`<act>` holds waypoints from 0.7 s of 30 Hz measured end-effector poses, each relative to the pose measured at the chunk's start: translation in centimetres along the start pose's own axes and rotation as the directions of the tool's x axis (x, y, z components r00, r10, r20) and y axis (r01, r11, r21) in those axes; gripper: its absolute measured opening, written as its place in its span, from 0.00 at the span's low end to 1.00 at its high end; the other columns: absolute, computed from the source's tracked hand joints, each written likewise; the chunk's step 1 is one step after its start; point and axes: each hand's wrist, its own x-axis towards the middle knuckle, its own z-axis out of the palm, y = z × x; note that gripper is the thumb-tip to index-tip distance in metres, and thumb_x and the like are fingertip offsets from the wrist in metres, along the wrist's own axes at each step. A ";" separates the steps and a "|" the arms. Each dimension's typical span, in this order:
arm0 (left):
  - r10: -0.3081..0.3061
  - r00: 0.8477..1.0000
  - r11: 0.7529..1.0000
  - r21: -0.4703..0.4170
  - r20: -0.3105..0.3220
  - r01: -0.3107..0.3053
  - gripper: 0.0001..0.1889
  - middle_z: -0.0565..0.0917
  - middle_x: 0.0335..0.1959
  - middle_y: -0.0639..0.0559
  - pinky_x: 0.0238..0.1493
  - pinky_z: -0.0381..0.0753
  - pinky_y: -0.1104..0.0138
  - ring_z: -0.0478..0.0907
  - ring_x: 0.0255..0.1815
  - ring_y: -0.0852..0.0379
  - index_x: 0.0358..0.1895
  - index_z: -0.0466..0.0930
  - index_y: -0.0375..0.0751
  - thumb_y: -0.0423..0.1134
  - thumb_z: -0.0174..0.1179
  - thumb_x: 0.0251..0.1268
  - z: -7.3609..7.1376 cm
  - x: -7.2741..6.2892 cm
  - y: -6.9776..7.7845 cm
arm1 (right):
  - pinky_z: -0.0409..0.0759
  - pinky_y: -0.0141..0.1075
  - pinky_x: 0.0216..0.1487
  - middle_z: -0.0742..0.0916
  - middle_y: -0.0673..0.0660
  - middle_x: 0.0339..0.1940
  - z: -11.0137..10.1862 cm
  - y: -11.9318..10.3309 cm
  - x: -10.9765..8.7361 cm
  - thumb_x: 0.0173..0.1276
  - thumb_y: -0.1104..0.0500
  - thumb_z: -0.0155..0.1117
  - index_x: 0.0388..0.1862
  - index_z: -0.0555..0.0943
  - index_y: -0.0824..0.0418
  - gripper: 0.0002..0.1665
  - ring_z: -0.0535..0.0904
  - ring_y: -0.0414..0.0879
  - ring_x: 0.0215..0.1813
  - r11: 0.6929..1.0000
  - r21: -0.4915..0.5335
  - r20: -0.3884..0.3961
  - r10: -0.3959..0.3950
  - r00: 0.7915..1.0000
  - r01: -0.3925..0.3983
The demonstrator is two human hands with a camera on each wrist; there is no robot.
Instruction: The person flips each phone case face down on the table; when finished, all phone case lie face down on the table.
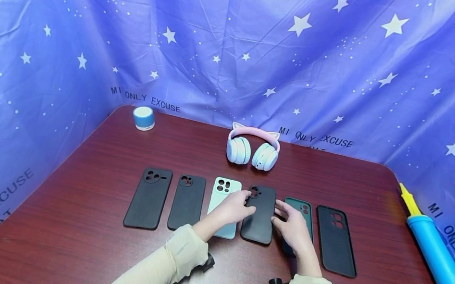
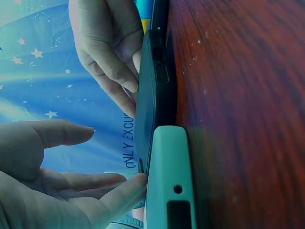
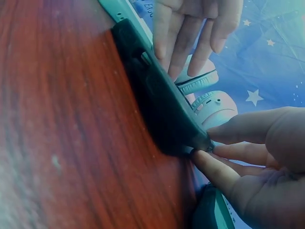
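A black phone case (image 1: 258, 224) lies back up between my two hands. My left hand (image 1: 236, 207) reaches over the mint-green phone case (image 1: 225, 231); its fingertips touch the black case's left edge near the camera cutout, and the thumb stands apart above. At the opposite edge, the fingertips and thumb of my right hand (image 1: 295, 228) rest against the black case's side. Partly hidden under that hand is a dark green phone case (image 1: 307, 211). In the right wrist view, the black case (image 3: 167, 105) lies low on the table, right fingertips at its corner.
Two more black cases (image 1: 146, 203) (image 1: 187, 206) lie to the left and another black case (image 1: 336, 244), inner side up, to the right. Behind the row stand cat-ear headphones (image 1: 255, 133) and a small blue-and-white cylinder (image 1: 144, 119). A blue-and-yellow pump (image 1: 434, 253) lies along the right edge.
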 end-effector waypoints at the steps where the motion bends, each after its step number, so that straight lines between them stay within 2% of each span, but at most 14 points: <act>1: 0.000 1.000 1.000 0.009 0.001 0.000 0.28 0.74 0.66 0.37 0.64 0.74 0.55 0.73 0.66 0.45 0.69 0.65 0.30 0.38 0.56 0.68 0.0 0.0 0.0 | 0.72 0.55 0.65 0.78 0.68 0.64 0.0 0.0 0.0 0.71 0.65 0.56 0.73 0.63 0.66 0.32 0.71 0.62 0.69 1.000 -0.009 -0.007 0.004 1.000 -0.004; 8: 0.001 1.000 0.998 0.056 0.018 -0.002 0.28 0.73 0.67 0.38 0.65 0.73 0.54 0.71 0.68 0.46 0.69 0.66 0.31 0.40 0.56 0.68 -0.1 -0.2 0.3 | 0.66 0.57 0.70 0.79 0.68 0.63 0.4 -0.3 0.1 0.68 0.63 0.60 0.70 0.66 0.68 0.32 0.70 0.62 0.69 0.998 -0.061 -0.054 0.002 0.999 -0.005; 16: -0.012 0.999 0.997 0.080 0.031 0.009 0.29 0.72 0.68 0.40 0.66 0.72 0.54 0.69 0.70 0.46 0.70 0.65 0.33 0.41 0.56 0.69 -0.1 -0.2 0.3 | 0.65 0.58 0.70 0.78 0.68 0.64 0.3 -0.3 0.1 0.70 0.61 0.58 0.71 0.65 0.67 0.32 0.68 0.63 0.71 0.999 -0.052 -0.047 0.007 0.999 -0.009; 21: 0.022 1.000 0.994 0.110 0.010 -0.023 0.30 0.72 0.69 0.40 0.68 0.71 0.54 0.68 0.70 0.47 0.70 0.64 0.33 0.42 0.57 0.69 0.0 -0.1 0.8 | 0.64 0.57 0.71 0.77 0.67 0.66 -0.4 -0.3 0.0 0.73 0.58 0.55 0.72 0.65 0.66 0.31 0.66 0.61 0.72 1.000 -0.013 -0.064 -0.003 0.998 0.002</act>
